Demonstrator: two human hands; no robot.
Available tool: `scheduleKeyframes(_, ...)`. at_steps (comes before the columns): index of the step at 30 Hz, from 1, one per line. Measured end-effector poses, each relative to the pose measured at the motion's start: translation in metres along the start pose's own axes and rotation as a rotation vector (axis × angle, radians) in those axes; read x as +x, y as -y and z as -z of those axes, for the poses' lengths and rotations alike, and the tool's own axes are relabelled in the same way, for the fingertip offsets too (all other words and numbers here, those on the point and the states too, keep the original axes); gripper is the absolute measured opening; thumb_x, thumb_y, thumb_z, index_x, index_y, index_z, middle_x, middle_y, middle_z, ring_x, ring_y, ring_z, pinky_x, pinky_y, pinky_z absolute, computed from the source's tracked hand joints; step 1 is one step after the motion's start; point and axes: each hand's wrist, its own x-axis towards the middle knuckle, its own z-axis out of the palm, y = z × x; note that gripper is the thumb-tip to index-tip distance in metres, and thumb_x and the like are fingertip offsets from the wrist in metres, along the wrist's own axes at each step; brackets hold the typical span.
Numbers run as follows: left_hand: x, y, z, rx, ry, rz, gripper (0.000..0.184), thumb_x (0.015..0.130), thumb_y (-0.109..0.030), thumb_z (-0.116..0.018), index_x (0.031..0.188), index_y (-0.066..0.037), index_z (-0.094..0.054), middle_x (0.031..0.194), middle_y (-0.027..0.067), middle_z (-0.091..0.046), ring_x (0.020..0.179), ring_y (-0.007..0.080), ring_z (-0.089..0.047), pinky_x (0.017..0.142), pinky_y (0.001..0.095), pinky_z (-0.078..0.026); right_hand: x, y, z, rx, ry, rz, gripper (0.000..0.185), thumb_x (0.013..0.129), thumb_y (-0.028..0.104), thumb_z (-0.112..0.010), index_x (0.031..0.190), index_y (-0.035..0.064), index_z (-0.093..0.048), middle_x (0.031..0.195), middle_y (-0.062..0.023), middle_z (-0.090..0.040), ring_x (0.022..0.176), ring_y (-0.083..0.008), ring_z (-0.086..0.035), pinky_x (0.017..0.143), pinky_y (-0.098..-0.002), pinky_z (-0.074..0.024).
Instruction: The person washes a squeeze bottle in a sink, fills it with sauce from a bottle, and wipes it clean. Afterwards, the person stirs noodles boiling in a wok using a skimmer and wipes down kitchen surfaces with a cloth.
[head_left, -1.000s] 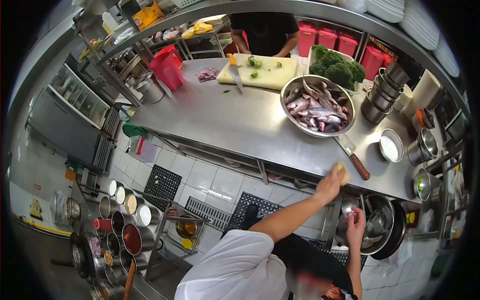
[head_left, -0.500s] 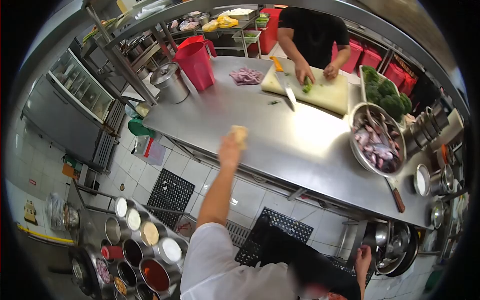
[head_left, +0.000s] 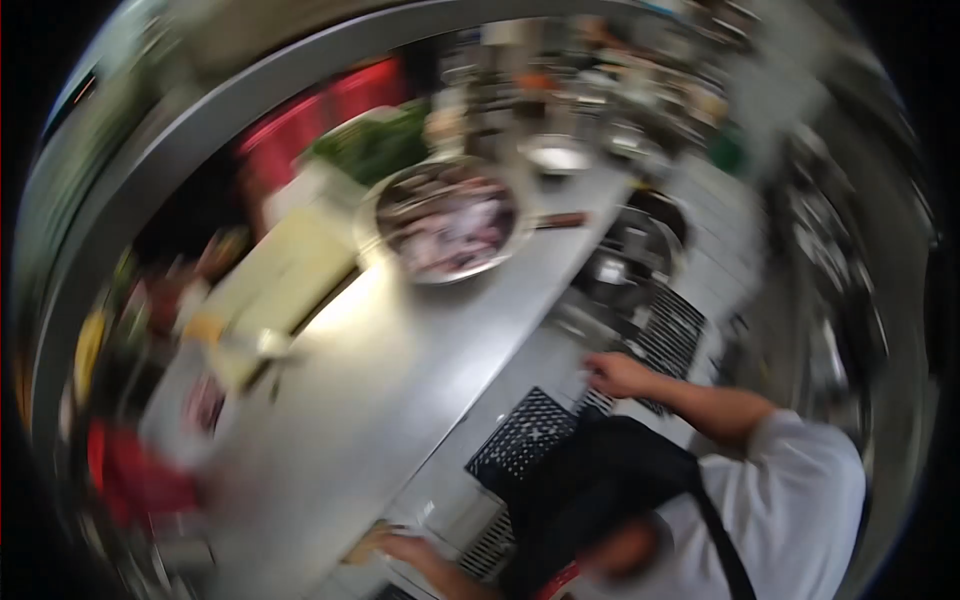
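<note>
My left hand (head_left: 408,548) is closed round a folded yellowish cloth (head_left: 364,543), low in the view at the front edge of the steel table (head_left: 390,360). My right hand (head_left: 618,376) hangs over the floor beyond that edge, its fingers curled; blur hides whether anything is in them. Closest to it are the steel pans (head_left: 615,265) below the table's end. On the table stands a large steel bowl (head_left: 450,279) of fish pieces (head_left: 450,222), with a brown knife handle (head_left: 562,220) sticking out beside it.
A pale cutting board (head_left: 300,265) lies left of the bowl, with green broccoli (head_left: 375,145) behind. A red pitcher (head_left: 140,480) and a pinkish heap (head_left: 205,402) sit farther left. Black perforated mats (head_left: 525,430) cover parts of the floor. Much is blurred.
The view has swung to the right. My left hand has drawn back with the cloth from over the tabletop to the table's edge. The co-worker is now barely visible at the left.
</note>
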Motion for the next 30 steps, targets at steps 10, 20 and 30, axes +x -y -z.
scheduleKeyframes(10, -0.240, -0.023, -0.311, 0.611, 1.607, -0.470, 0.035, 0.092, -0.025, -0.060, 0.111, 0.005, -0.058, 0.099, 0.0275, -0.064, 0.087, 0.0427, -0.064, 0.075, 0.0474, -0.050, -0.004, -0.017, -0.012, 0.488, -0.358, -0.074, 0.062, 0.095, 0.039, -0.060, 0.144, 0.0046, -0.042, 0.133, -0.0158, -0.052, 0.104, -0.0227, -0.063, 0.092, -0.0334, -0.0497)
scheduleKeyframes(20, -0.443, 0.003, -0.407, 0.660, 2.370, -0.172, 0.049, 0.092, -0.006, -0.059, 0.139, -0.006, -0.046, 0.112, 0.0187, -0.068, 0.074, 0.0240, -0.071, 0.060, 0.0340, -0.053, -0.247, -0.263, 0.014, 0.668, -1.295, -0.858, 0.062, 0.078, 0.014, -0.067, 0.135, 0.0064, -0.044, 0.116, -0.0194, -0.063, 0.101, -0.0308, -0.064, 0.087, -0.0383, -0.0510)
scheduleKeyframes(30, -0.344, 0.171, -0.464, 0.956, 1.685, -0.178, 0.026, 0.096, -0.031, -0.060, 0.091, -0.006, -0.057, 0.058, 0.0009, -0.050, 0.042, 0.0090, -0.045, 0.037, 0.0253, -0.034, -0.438, -0.370, 0.097, 0.296, -1.307, -1.368, 0.042, 0.079, 0.017, -0.065, 0.120, 0.0071, -0.060, 0.128, -0.0225, -0.054, 0.110, -0.0365, -0.059, 0.093, -0.0424, -0.0476)
